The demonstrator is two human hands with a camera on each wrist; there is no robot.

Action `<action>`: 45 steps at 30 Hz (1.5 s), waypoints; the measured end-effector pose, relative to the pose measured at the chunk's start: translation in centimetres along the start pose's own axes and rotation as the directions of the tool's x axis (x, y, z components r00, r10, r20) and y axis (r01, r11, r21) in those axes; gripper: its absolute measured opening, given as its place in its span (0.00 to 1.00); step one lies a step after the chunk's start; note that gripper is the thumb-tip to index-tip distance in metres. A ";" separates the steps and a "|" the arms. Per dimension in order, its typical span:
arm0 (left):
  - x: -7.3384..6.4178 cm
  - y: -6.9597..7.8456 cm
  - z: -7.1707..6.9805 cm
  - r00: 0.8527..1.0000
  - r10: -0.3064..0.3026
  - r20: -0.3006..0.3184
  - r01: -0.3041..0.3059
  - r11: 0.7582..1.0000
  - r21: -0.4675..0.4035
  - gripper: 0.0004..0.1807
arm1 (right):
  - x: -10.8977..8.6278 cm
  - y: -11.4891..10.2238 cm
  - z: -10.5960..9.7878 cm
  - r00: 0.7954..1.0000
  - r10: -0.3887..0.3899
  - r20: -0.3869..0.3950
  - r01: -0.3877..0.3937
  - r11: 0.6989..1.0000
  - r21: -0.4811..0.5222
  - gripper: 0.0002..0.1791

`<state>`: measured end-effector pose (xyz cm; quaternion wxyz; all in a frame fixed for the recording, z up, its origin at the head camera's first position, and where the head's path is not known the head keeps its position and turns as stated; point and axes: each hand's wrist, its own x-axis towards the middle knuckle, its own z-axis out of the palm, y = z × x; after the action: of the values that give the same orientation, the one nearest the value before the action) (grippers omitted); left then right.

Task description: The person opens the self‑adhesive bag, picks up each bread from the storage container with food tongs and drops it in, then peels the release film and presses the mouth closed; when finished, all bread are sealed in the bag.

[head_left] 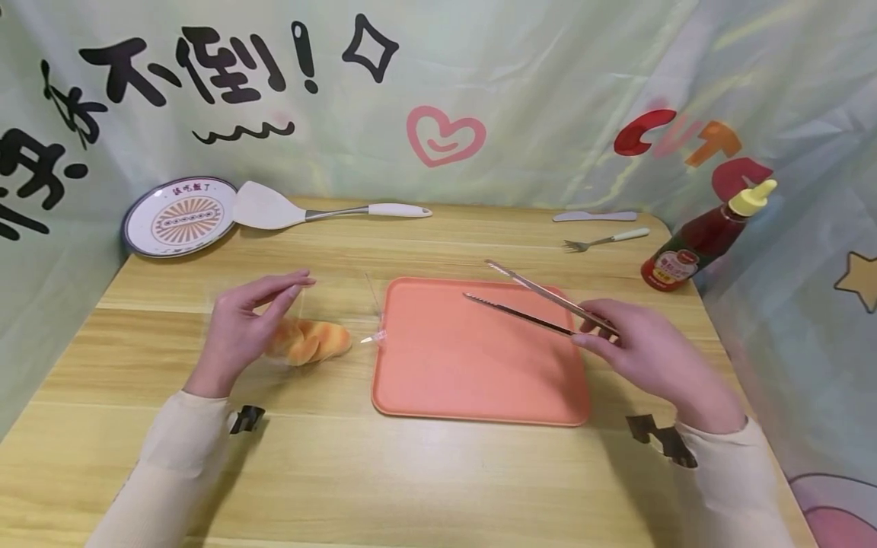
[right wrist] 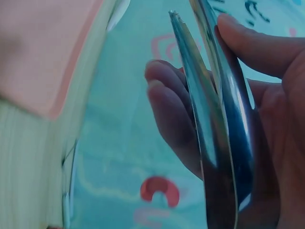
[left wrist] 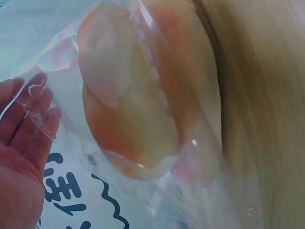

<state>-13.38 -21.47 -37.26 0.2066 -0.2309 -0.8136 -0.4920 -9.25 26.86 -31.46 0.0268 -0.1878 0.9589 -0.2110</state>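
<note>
Metal tongs [head_left: 548, 296] clamped in my right hand's [head_left: 647, 352] fingers; left hand [head_left: 241, 323] by bagged bread [head_left: 318, 341], can't tell if fingers pinch.

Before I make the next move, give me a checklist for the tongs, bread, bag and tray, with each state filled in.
1. Tongs gripped by the right hand: ok.
2. Tong tips parted: ok.
3. Bread out of its clear bag: not ok, film covers it.
4. Bread on the pink tray: not ok, it lies left of it.
5. Left hand pinching the bag: cannot tell; its fingers are at the film.
6. Bag off the tray: cannot tell; glints at the left rim may be film.
</note>
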 end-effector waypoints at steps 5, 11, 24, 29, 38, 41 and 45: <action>0.1 0.1 0.1 1.000 -0.003 0.000 0.003 1.000 0.013 0.14 | -1.7 1.9 -0.3 0.996 0.086 0.008 -0.086 0.996 0.026 0.14; 0.1 -0.2 0.2 1.000 -0.011 0.000 0.011 0.999 0.034 0.15 | -3.5 3.9 -0.6 0.989 0.146 -0.014 -0.145 0.988 0.050 0.15; 0.0 -0.1 0.3 1.000 0.003 0.005 -0.003 1.000 0.021 0.15 | -5.9 7.4 -0.7 0.948 0.318 0.020 -0.319 0.946 0.063 0.25; 0.1 -0.1 0.3 1.000 0.000 0.005 0.000 1.000 0.025 0.15 | -6.6 8.6 -0.2 0.946 0.324 -0.024 -0.323 0.946 0.041 0.24; 0.1 -0.1 0.3 1.000 0.005 0.007 -0.005 0.999 0.035 0.15 | -7.6 10.1 0.3 0.931 0.366 0.007 -0.365 0.929 0.055 0.24; 0.1 -0.1 0.3 1.000 0.005 0.009 -0.005 0.999 0.038 0.15 | -7.8 10.4 0.2 0.917 0.395 0.054 -0.398 0.916 0.047 0.24; 0.1 -0.1 0.3 1.000 0.001 0.009 -0.001 0.999 0.046 0.15 | -8.1 10.8 0.3 0.906 0.416 0.079 -0.420 0.907 0.035 0.24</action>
<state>-13.53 -21.22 -37.41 0.2084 -0.2288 -0.8256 -0.4718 -5.49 38.81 -36.40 0.1093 0.0155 0.9696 -0.2183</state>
